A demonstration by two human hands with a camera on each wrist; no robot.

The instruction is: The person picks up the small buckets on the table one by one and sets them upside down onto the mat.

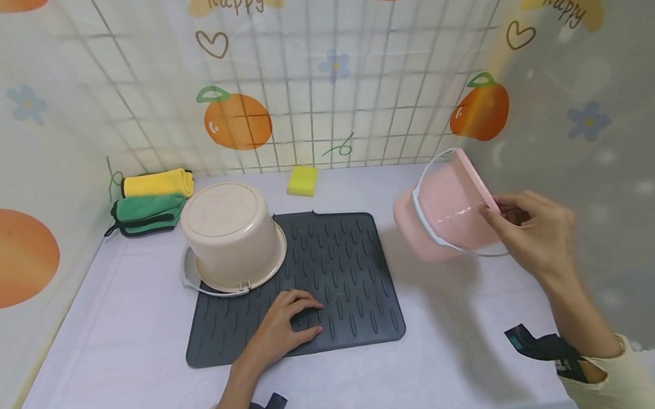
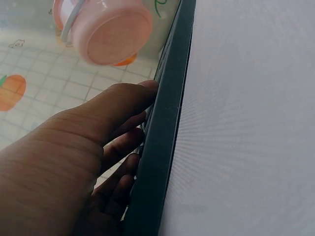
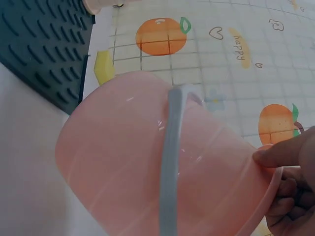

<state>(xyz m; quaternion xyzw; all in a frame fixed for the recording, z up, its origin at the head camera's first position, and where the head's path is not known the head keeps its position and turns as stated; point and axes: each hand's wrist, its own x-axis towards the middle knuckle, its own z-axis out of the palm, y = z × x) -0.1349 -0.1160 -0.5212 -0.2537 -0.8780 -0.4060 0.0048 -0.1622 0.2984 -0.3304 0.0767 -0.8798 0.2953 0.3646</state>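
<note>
One table [image 1: 128,318] under a white cloth spreads before you, and on it lies a dark ridged mat [image 1: 352,271]. A cream bucket [image 1: 229,225] stands upside down across the mat's back left corner, its handle lying out around the rim. To the right of the mat, a pink bucket [image 1: 460,203] hangs above the cloth, tilted, its base toward the left and its rim toward your right hand [image 1: 543,236]. That hand pinches the rim between thumb and fingers. Your left hand [image 1: 282,326] rests on the near part of the mat, fingers loosely curved around nothing. Behind the cream bucket's left side sit a green cloth [image 1: 148,213] and a yellow cloth [image 1: 160,183], touching; a yellow sponge [image 1: 303,181] lies behind the mat.
</note>
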